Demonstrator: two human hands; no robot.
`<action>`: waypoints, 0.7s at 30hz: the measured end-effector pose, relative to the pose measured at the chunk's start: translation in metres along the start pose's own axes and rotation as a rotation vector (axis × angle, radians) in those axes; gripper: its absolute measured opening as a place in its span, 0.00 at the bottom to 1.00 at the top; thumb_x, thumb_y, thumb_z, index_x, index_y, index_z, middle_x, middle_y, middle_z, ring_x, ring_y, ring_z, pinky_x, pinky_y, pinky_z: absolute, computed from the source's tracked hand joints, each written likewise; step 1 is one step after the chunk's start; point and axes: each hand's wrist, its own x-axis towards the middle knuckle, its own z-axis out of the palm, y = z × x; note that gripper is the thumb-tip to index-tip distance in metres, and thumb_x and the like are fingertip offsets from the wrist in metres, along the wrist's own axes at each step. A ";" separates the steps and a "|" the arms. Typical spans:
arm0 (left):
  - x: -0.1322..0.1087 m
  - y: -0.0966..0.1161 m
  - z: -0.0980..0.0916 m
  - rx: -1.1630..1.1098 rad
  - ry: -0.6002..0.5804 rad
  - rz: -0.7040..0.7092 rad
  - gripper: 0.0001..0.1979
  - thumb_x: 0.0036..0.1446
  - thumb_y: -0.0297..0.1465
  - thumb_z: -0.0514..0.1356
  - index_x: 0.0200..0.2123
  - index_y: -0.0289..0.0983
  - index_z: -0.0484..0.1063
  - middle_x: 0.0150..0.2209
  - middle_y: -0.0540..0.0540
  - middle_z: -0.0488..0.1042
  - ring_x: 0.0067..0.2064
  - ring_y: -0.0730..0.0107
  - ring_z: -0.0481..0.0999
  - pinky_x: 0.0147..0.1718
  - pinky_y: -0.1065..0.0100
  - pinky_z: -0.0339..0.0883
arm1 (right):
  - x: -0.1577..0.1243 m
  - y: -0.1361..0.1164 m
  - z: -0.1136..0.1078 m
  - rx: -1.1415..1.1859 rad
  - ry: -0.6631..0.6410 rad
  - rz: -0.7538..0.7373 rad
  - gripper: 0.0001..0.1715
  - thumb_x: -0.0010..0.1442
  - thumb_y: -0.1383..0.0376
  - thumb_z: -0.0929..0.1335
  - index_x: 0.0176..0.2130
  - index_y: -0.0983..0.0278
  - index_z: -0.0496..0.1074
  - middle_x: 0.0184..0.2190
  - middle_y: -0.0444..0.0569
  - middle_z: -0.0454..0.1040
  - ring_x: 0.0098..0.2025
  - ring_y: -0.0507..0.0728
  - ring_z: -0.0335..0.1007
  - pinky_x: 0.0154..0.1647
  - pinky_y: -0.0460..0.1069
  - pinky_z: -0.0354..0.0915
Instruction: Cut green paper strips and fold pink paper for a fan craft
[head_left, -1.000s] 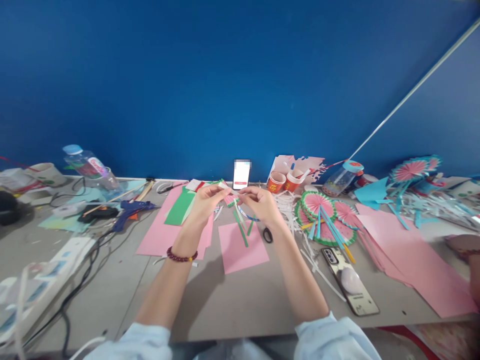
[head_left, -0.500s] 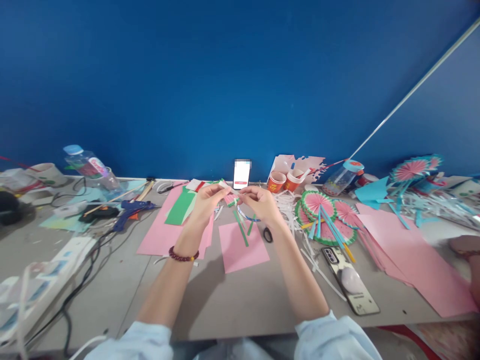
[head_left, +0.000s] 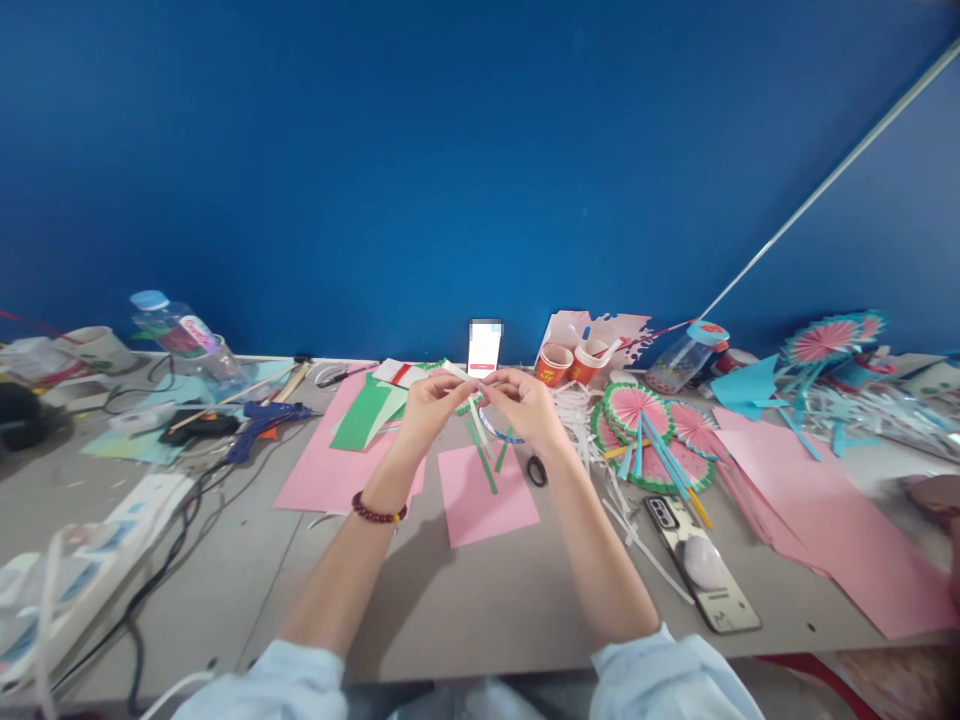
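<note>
Both my hands meet above the middle of the grey table (head_left: 465, 600). My left hand (head_left: 427, 410), with a dark red bead bracelet on its wrist, pinches a small folded pink, green and white paper piece (head_left: 465, 395). My right hand (head_left: 525, 405) pinches the same piece from the right, and thin paper strips hang down from it. Right below the hands a small pink paper sheet (head_left: 484, 495) lies with green strips (head_left: 487, 465) on it. A small pair of black scissors (head_left: 535, 470) rests just right of that sheet.
Pink and green sheets (head_left: 330, 460) lie to the left, with a blue glue gun (head_left: 259, 420), cables and a power strip (head_left: 97, 560). A phone (head_left: 482, 348) leans on the blue wall. Paper cups (head_left: 566, 362), pleated paper fans (head_left: 645, 430), a second phone (head_left: 701, 565) and large pink sheets (head_left: 832, 520) fill the right.
My hands have drawn slightly closer together and risen a little, still working the folded paper piece. Everything on the table stays where it was.
</note>
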 end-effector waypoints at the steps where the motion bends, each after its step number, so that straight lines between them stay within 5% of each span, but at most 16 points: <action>1: 0.000 -0.001 0.000 -0.005 0.008 0.007 0.11 0.47 0.40 0.66 0.25 0.37 0.78 0.26 0.48 0.74 0.29 0.72 0.69 0.27 0.71 0.59 | -0.001 -0.001 0.000 -0.011 0.005 -0.003 0.11 0.53 0.58 0.69 0.35 0.62 0.71 0.24 0.45 0.77 0.28 0.55 0.73 0.31 0.48 0.65; 11: -0.001 0.006 0.000 -0.131 0.106 -0.029 0.11 0.43 0.37 0.67 0.17 0.37 0.75 0.20 0.50 0.72 0.25 0.73 0.68 0.28 0.69 0.60 | -0.003 -0.007 0.000 -0.052 -0.043 -0.014 0.13 0.55 0.58 0.68 0.40 0.61 0.71 0.28 0.46 0.79 0.31 0.55 0.74 0.34 0.48 0.64; 21: -0.001 0.008 0.001 -0.173 0.057 -0.016 0.14 0.48 0.40 0.64 0.19 0.36 0.75 0.23 0.46 0.74 0.26 0.72 0.69 0.28 0.70 0.62 | -0.002 -0.004 0.000 -0.051 -0.058 0.006 0.12 0.54 0.60 0.67 0.40 0.62 0.72 0.28 0.46 0.79 0.30 0.54 0.73 0.34 0.48 0.64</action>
